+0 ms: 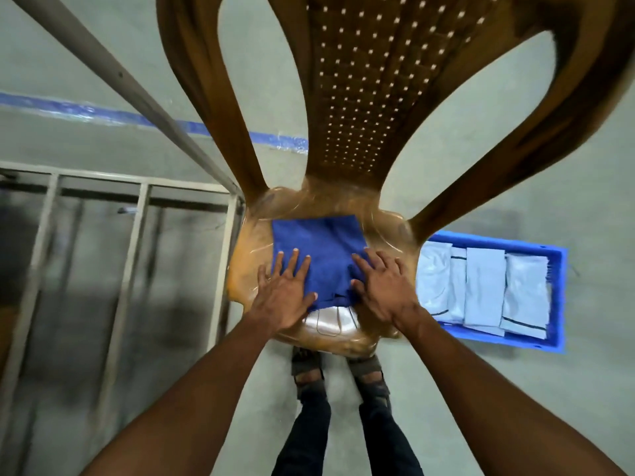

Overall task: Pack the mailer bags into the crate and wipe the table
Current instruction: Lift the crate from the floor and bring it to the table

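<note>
The left hand and the right hand lie flat with straight fingers, side by side but apart, pressing a blue cloth onto the seat of the brown chair. The mailer bags sit packed in the blue crate on the floor just right of the chair, and a metal frame stands to its left. The seat looks glossy, so an uneven push could bunch the cloth or slide it off the front edge.

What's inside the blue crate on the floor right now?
Pale mailer bags lie flat in the blue crate, overlapping side by side. They cover its floor, so any bags beneath cannot be seen. The chair hides the end nearest it.
</note>
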Motion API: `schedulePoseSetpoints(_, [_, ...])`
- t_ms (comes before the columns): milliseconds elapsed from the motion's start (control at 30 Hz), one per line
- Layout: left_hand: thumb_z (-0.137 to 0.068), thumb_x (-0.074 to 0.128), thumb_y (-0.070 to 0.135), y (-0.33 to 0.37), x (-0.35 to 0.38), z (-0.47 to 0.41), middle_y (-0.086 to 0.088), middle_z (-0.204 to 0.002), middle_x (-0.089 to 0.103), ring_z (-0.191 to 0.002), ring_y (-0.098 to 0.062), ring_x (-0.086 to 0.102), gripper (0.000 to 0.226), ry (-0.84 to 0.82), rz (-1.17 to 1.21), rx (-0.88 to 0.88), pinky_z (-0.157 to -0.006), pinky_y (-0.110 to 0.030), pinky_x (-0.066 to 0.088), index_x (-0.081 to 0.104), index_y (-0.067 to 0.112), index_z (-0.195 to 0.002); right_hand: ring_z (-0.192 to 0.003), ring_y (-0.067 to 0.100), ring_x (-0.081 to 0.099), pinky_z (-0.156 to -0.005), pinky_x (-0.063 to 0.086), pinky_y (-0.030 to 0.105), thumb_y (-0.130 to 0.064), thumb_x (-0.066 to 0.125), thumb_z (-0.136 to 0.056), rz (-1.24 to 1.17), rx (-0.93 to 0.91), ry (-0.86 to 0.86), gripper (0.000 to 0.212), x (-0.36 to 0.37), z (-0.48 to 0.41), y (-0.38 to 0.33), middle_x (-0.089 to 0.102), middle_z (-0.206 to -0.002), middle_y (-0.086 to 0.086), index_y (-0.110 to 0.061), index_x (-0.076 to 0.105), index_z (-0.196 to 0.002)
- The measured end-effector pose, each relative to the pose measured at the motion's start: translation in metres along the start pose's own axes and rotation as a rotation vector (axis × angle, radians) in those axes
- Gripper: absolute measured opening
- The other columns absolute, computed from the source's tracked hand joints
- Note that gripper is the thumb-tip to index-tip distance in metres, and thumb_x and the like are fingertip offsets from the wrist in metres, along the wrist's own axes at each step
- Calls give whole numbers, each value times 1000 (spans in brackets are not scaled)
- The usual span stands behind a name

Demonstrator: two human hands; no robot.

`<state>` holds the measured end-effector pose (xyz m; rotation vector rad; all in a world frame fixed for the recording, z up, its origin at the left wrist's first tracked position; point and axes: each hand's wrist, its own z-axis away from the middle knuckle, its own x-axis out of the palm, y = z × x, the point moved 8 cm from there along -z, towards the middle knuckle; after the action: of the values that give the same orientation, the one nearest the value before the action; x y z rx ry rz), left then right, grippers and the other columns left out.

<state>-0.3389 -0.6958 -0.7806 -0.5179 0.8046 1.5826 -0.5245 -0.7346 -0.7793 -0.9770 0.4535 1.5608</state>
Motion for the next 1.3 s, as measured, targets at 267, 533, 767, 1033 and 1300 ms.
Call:
schedulePoseSetpoints(267, [-96, 51, 45, 125, -35, 3, -4, -156, 34, -142, -24, 32, 65, 124, 357, 53, -115, -43, 28, 29, 22, -152, -130, 30, 48, -107, 39, 47, -23, 60, -90, -580, 352, 204, 49, -50, 71, 136, 51, -144, 6, -20, 50, -138])
schedulePoseSetpoints(533, [-95, 60, 34, 269, 31, 8, -10, -149, 45, -135, -27, 43, 58, 52, 483, 22, -108, -31, 32, 40, 14, -147, -98, 26, 63, -81, 44, 28, -15, 61, -92, -767, 527, 201, 38, 0, 189, 343, 62, -127, 10, -16, 57, -129])
schedulePoseSetpoints(767, [-94, 63, 28, 340, 107, -12, -11, -144, 51, -131, -27, 49, 54, 31, 499, -117, -106, -33, 36, 46, 13, -143, -86, 24, 63, -78, 46, 27, -9, 62, -89, -897, 574, 283, 32, 52, 222, 492, 67, -111, 10, -15, 62, -120])
schedulePoseSetpoints(1033, [-84, 76, 21, 333, 184, -101, -7, -128, 60, -109, -28, 62, 57, 106, 646, -227, -94, -43, 51, 50, 17, -136, -94, 24, 63, -81, 46, 28, -16, 63, -89, -931, 605, 353, 45, 129, 165, 589, 64, -117, 3, -23, 51, -131])
schedulePoseSetpoints(1300, [-76, 80, 38, 233, 272, -229, -8, -154, 37, -137, -31, 41, 97, 263, 522, -207, -111, -52, 37, 22, 24, -153, -137, 19, 41, -113, 35, 42, -24, 71, -88, -928, 525, 469, 78, 203, 77, 667, 37, -155, -5, -30, 26, -152])
